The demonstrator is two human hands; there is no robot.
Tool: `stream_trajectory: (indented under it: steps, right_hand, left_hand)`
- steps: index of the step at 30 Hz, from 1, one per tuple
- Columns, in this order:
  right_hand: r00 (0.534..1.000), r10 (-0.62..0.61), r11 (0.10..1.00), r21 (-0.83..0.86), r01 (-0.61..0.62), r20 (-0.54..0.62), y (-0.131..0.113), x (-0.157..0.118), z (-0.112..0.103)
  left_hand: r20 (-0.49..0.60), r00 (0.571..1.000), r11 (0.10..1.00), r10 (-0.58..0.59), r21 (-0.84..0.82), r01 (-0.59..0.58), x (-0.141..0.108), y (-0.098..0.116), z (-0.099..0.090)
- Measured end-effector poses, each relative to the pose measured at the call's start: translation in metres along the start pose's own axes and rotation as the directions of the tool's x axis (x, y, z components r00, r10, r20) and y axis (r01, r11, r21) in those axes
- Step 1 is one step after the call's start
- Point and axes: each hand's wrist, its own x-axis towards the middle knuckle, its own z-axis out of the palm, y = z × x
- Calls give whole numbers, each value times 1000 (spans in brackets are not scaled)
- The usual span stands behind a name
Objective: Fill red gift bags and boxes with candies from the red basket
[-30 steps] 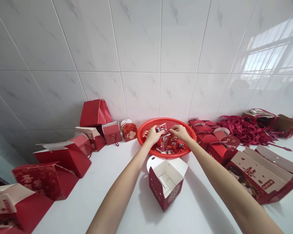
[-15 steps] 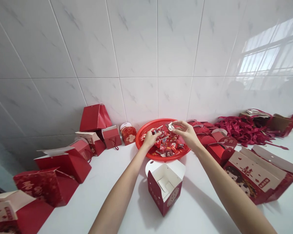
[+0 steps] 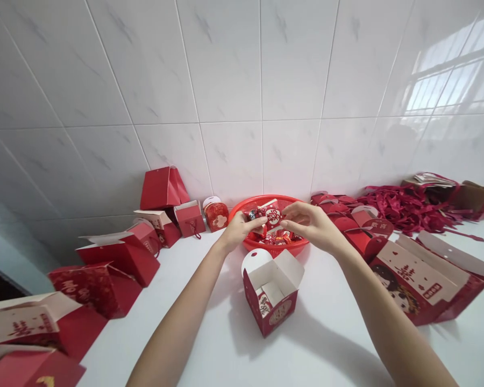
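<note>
A red plastic basket full of wrapped candies stands by the wall. Over it, my left hand pinches a red wrapped candy with white and red print, the thumb lying on its face. A small silvery piece shows by the left fingers. My right hand has thumb and fingers apart, its tips close to the candy's right edge; contact is unclear. In front of the basket, a dark red gift box stands with its white flaps up. Inside it lies a red-and-white printed packet.
On the left, several red gift boxes form a curved row. To the right are flat red box pieces, a heap of magenta ribbons and larger printed boxes. Behind everything rises a tiled wall.
My right hand has lost the silvery candy it held. A red candy has come up in my left hand, and a printed packet now shows inside the box. The view has shifted slightly.
</note>
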Motion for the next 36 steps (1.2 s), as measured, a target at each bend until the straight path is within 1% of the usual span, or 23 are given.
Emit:
stream_trajectory:
  steps: [1,2,4,6,7,8,10,13,15,17,19,21,24,27,28,30,32,33,36]
  right_hand:
    - [999,13,1000,-15,-13,-36,0,0,1]
    - [999,24,999,-19,-25,-46,-1,0,3]
    - [999,33,999,32,-33,10,-4,-2,7]
    - [994,18,993,118,-31,105,-7,-5,11]
    - [991,7,990,140,-26,135,-9,-6,12]
    - [989,-5,990,138,-15,146,-10,-8,13]
    - [991,-30,997,78,19,134,-12,-10,13]
    - [993,-45,999,-3,46,107,-13,-12,9]
    - [994,-48,998,-35,52,97,-14,-13,7]
    - [995,-58,996,-68,64,86,-15,-14,5]
    - [995,-62,993,-98,70,83,-15,-15,4]
    - [994,-57,991,-117,68,93,-16,-16,4]
    - [992,-53,987,-142,69,111,-16,-16,6]
    - [989,-57,991,-115,73,136,-16,-18,9]
    - [985,-52,994,-82,66,164,-15,-18,11]
    - [966,-25,999,-30,34,259,-15,-19,13]
    - [945,8,998,-58,11,327,-14,-19,15]
    - [943,21,995,-100,13,333,-15,-20,15]
    - [959,29,974,-223,36,282,-16,-20,11]
  left_hand:
    - [23,1000,999,12,39,-13,-7,5,0]
    - [47,999,997,25,71,-28,-14,9,0]
    - [100,994,993,37,105,-48,-24,14,2]
    - [168,986,992,19,116,-39,-30,16,3]
    - [203,979,992,7,124,-33,-32,16,3]
    - [236,972,990,-8,142,-26,-34,17,2]
    - [284,958,976,-49,216,-15,-36,18,-2]
    - [325,933,922,-153,386,17,-39,23,-9]
    - [368,904,877,-219,479,17,-42,27,-12]
    - [433,864,831,-258,556,-30,-46,31,-13]
    - [472,836,769,-279,632,-100,-48,35,-13]
    - [462,836,690,-298,709,-146,-51,40,-13]
    - [405,854,579,-326,800,-159,-53,47,-14]
    - [374,856,500,-355,850,-164,-56,52,-16]
    - [372,850,485,-373,859,-163,-57,53,-17]
    - [370,831,475,-416,867,-148,-58,53,-20]
    - [356,818,483,-452,869,-112,-59,52,-21]
    - [347,814,488,-466,868,-91,-60,51,-22]
    - [330,798,490,-505,870,-50,-60,49,-22]
